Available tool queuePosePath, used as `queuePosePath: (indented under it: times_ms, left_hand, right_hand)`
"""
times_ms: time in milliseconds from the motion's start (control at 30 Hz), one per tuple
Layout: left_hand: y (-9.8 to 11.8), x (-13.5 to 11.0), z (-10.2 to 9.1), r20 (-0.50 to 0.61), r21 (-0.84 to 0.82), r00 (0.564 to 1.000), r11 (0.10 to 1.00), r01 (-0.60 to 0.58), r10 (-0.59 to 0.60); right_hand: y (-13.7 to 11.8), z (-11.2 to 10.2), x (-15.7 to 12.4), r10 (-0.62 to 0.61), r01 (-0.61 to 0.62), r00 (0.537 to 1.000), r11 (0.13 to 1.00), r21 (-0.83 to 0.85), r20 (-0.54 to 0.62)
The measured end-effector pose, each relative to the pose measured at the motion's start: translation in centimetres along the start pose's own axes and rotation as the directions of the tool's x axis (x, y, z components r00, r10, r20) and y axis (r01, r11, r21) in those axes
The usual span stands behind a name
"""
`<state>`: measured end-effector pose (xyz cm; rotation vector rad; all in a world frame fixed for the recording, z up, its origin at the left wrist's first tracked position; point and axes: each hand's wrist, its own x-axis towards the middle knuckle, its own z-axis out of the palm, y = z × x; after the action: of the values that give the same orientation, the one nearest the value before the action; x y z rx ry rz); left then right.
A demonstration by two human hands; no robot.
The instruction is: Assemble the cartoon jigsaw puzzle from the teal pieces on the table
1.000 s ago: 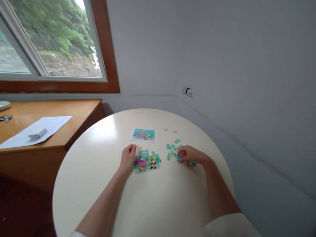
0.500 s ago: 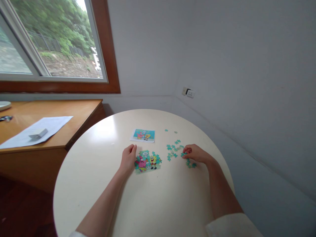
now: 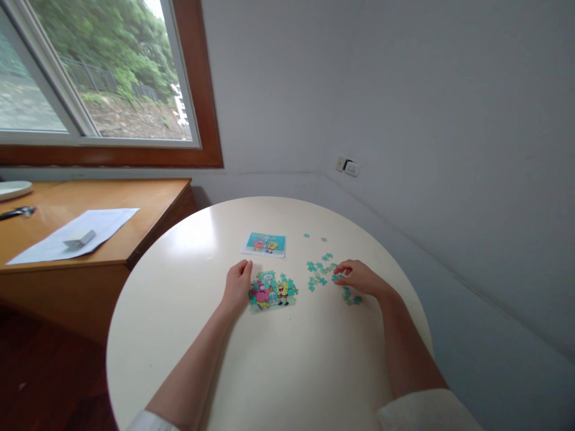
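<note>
A partly assembled cartoon jigsaw puzzle [image 3: 272,291] lies on the round cream table [image 3: 269,371]. My left hand [image 3: 238,286] rests flat against the puzzle's left edge, fingers together and extended. To the right lies a scatter of loose teal puzzle pieces [image 3: 320,272]. My right hand [image 3: 358,279] sits on the right side of that scatter, its fingertips pinched on a teal piece. A small reference picture card [image 3: 265,244] lies behind the puzzle.
A wooden desk [image 3: 94,239] at the left carries a sheet of paper [image 3: 76,234] with a small grey object [image 3: 80,240] on it. A window [image 3: 90,78] is above it. A wall socket [image 3: 348,167] sits on the right wall.
My right hand has shifted right and slightly away, from the lower pieces to the far edge of the scatter. The left hand has stayed at the puzzle. The camera has turned a little left.
</note>
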<state>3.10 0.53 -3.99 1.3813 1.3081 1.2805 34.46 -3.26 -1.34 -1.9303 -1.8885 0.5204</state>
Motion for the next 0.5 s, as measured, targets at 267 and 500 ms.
queuePosePath:
  times_ms: [267,500]
  left_hand:
    - [0.3,-0.1,0.0,0.002,0.076,1.000,0.997,-0.030,0.030]
    - [0.7,-0.2,0.0,0.010,0.088,1.000,0.996,-0.028,0.027]
  right_hand:
    - [-1.1,-0.1,-0.2,0.016,-0.015,1.000,1.000,-0.027,0.013]
    - [-1.5,0.2,-0.2,-0.039,0.018,0.995,0.977,0.211,0.097]
